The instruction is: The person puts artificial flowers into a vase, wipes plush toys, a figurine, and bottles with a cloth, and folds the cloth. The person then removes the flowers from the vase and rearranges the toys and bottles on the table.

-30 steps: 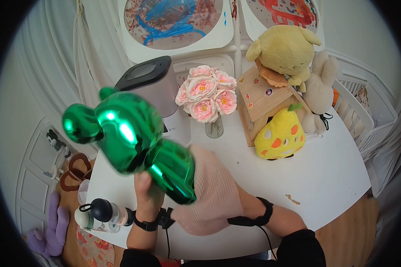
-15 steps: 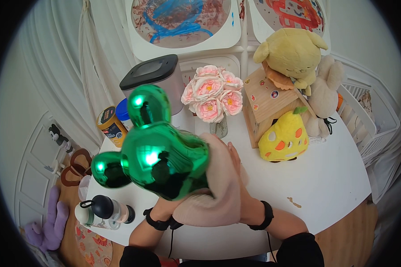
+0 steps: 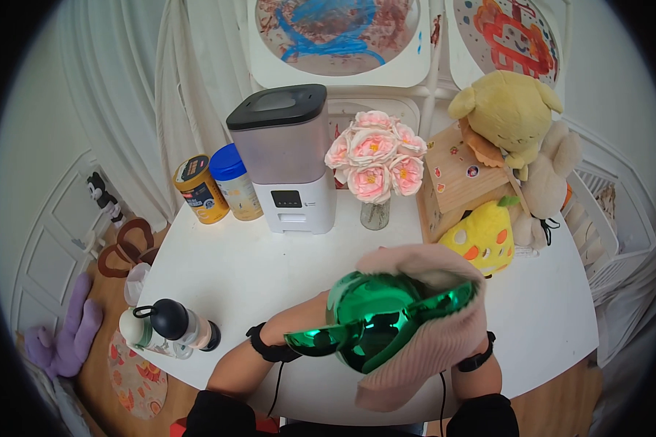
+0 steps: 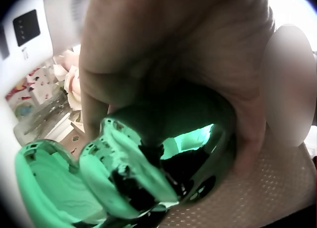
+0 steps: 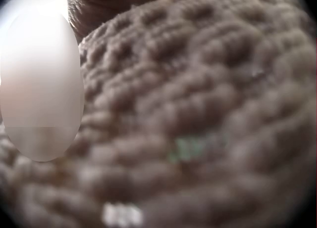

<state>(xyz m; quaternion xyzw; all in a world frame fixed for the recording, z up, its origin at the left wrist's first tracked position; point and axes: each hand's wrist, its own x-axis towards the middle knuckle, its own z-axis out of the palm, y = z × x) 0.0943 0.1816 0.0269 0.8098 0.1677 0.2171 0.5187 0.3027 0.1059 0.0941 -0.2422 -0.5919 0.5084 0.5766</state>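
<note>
In the head view a shiny green bear-shaped figure is held up over the front of the table, a lobe sticking out to each side. My left hand grips it, with fingers and thumb on either side of a rounded green part in the left wrist view. A pink ribbed cloth wraps round the figure's right side and hangs below it. My right hand is hidden behind this cloth in the head view. The right wrist view is filled by the blurred cloth, with a small patch of skin at the top.
On the white table stand two bottles at the left, a yellow tin, a blue-lidded tub, a dispenser and a vase of pink flowers. A wooden house with plush toys is at the right.
The green figure and cloth have moved right and lower, and the figure has turned over. The left forearm now reaches further right, the right hand has gone behind the cloth, and the view has shifted.
</note>
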